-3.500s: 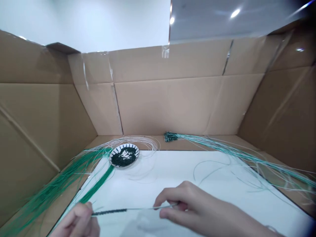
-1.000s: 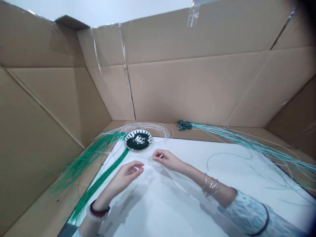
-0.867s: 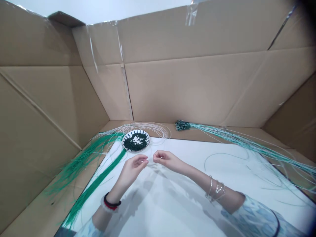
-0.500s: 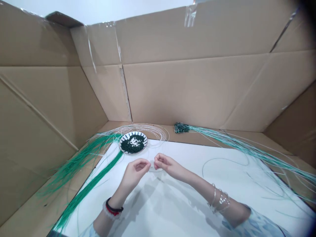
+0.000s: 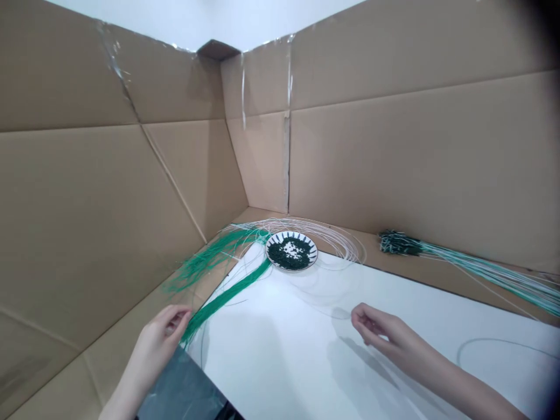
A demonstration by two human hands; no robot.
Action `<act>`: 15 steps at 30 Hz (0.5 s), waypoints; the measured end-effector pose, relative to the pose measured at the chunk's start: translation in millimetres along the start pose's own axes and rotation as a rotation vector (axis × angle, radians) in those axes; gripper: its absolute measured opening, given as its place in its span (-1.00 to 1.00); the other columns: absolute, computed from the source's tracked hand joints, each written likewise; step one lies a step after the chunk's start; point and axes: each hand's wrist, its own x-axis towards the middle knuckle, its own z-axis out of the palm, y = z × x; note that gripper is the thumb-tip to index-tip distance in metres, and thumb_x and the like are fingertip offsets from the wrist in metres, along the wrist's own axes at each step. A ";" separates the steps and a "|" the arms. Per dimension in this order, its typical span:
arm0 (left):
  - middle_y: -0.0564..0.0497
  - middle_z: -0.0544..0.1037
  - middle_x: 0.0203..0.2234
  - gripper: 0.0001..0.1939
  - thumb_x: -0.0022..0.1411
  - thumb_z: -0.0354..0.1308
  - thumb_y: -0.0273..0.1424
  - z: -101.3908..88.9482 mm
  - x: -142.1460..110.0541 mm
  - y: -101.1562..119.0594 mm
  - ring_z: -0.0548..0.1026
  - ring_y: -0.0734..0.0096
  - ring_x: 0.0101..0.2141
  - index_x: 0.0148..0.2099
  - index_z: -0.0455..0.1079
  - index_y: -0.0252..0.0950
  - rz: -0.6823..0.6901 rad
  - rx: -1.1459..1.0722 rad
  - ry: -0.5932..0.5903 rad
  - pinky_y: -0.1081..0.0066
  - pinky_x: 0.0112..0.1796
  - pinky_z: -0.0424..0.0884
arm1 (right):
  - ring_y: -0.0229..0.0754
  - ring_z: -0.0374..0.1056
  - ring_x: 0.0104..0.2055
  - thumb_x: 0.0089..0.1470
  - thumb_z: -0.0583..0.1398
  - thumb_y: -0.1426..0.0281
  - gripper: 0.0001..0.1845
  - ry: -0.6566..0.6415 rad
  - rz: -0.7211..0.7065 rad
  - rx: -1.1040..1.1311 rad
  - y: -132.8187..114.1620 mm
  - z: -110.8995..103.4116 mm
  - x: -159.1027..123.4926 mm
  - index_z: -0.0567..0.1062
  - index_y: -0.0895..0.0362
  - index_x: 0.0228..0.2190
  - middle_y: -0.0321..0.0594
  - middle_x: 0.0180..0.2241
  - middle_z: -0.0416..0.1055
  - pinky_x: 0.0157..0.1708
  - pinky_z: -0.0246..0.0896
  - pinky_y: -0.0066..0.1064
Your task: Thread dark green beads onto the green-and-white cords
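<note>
My left hand (image 5: 160, 338) is at the near end of a bundle of green threads (image 5: 231, 293). Its thumb and fingertips are pinched together right beside the strands; what they hold, if anything, is too fine to tell. Over the white board, my right hand (image 5: 378, 332) pinches a thin pale wire (image 5: 326, 311), which curves faintly from the fingertips back toward the plate. A round plate with a blue-striped rim (image 5: 312, 257) stands at the board's far left corner, with small dark green beads (image 5: 280, 255) spread in it.
More green threads (image 5: 205, 256) and looped white wires (image 5: 335, 230) lie behind the plate. A bundle of pale wires with dark green tips (image 5: 398, 242) rests at the back right. Cardboard walls (image 5: 394, 157) enclose the white board (image 5: 254, 350).
My hands have moved apart; they were close together over the board. The left one has gone to the green threads' near end. The view has turned left.
</note>
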 end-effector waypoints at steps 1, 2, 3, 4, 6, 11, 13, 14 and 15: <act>-0.09 0.68 -0.38 -0.64 0.27 0.05 -0.09 -3.4 1.0 0.4 0.63 0.14 -0.37 -0.27 0.54 -0.22 0.016 0.018 0.001 0.27 -0.32 0.51 | -0.17 0.22 -0.41 0.35 -0.01 0.20 -0.72 -0.005 0.010 -0.009 0.7 2.3 2.2 0.31 0.07 -0.36 -0.33 -0.45 0.25 -0.39 0.18 -0.38; -0.09 0.67 -0.36 -0.64 0.28 0.05 -0.10 -4.5 3.7 2.7 0.63 0.14 -0.36 -0.26 0.54 -0.23 0.041 0.031 -0.007 0.26 -0.31 0.51 | -0.18 0.20 -0.43 0.38 -0.05 0.18 -0.69 -0.015 0.017 -0.014 0.9 4.8 4.1 0.30 0.06 -0.35 -0.35 -0.46 0.21 -0.41 0.18 -0.40; -0.09 0.67 -0.35 -0.64 0.30 0.05 -0.11 -3.2 8.2 6.6 0.62 0.14 -0.34 -0.25 0.54 -0.23 0.073 0.042 -0.026 0.25 -0.29 0.51 | -0.19 0.20 -0.44 0.39 -0.08 0.17 -0.66 -0.027 0.020 -0.020 0.4 7.2 5.6 0.30 0.06 -0.35 -0.36 -0.47 0.20 -0.42 0.20 -0.40; -0.09 0.66 -0.33 -0.65 0.31 0.05 -0.13 0.6 14.4 11.8 0.61 0.16 -0.33 -0.23 0.54 -0.24 0.109 0.050 -0.051 0.25 -0.28 0.51 | -0.19 0.22 -0.44 0.40 -0.09 0.16 -0.65 -0.038 0.019 -0.026 -0.5 9.4 6.6 0.29 0.05 -0.34 -0.36 -0.46 0.20 -0.41 0.22 -0.40; -0.07 0.65 -0.30 -0.70 0.36 0.06 -0.19 15.1 30.4 24.3 0.60 0.19 -0.29 -0.18 0.54 -0.26 0.181 0.066 -0.110 0.23 -0.23 0.51 | -0.16 0.30 -0.39 0.41 -0.11 0.16 -0.64 -0.043 0.006 -0.044 -3.4 12.9 7.5 0.29 0.05 -0.33 -0.32 -0.41 0.26 -0.35 0.28 -0.37; -0.08 0.60 -0.09 -0.77 0.35 0.24 -0.29 52.4 72.8 43.4 0.57 0.15 -0.07 -0.03 0.50 -0.30 0.294 0.155 -0.195 0.03 -0.03 0.48 | -0.08 0.36 -0.23 0.40 -0.12 0.22 -0.69 0.005 -0.058 -0.121 -9.9 13.5 2.3 0.31 0.03 -0.29 -0.22 -0.29 0.36 -0.15 0.29 -0.25; -0.08 0.59 -0.06 -0.79 0.36 0.23 -0.30 47.5 83.9 36.3 0.57 0.16 -0.07 -0.02 0.49 -0.28 0.287 0.203 -0.175 0.05 -0.05 0.50 | -0.06 0.40 -0.20 0.40 -0.09 0.23 -0.70 0.019 -0.082 -0.145 -8.3 9.7 -4.4 0.37 0.03 -0.22 -0.17 -0.25 0.40 -0.12 0.30 -0.23; -0.08 0.59 -0.05 -0.80 0.38 0.20 -0.31 40.0 87.3 30.1 0.58 0.19 -0.11 -0.01 0.49 -0.27 0.272 0.227 -0.151 0.08 -0.08 0.52 | -0.05 0.42 -0.17 0.39 -0.08 0.22 -0.70 0.028 -0.098 -0.154 -5.6 6.9 -9.0 0.40 0.03 -0.18 -0.15 -0.23 0.42 -0.10 0.31 -0.23; -0.08 0.59 -0.06 -0.80 0.40 0.18 -0.32 30.6 89.2 23.1 0.58 0.21 -0.13 0.00 0.48 -0.28 0.250 0.252 -0.120 0.09 -0.10 0.53 | -0.04 0.44 -0.16 0.39 -0.06 0.22 -0.69 0.037 -0.120 -0.164 -1.6 3.5 -14.2 0.43 0.02 -0.17 -0.13 -0.21 0.44 -0.10 0.33 -0.24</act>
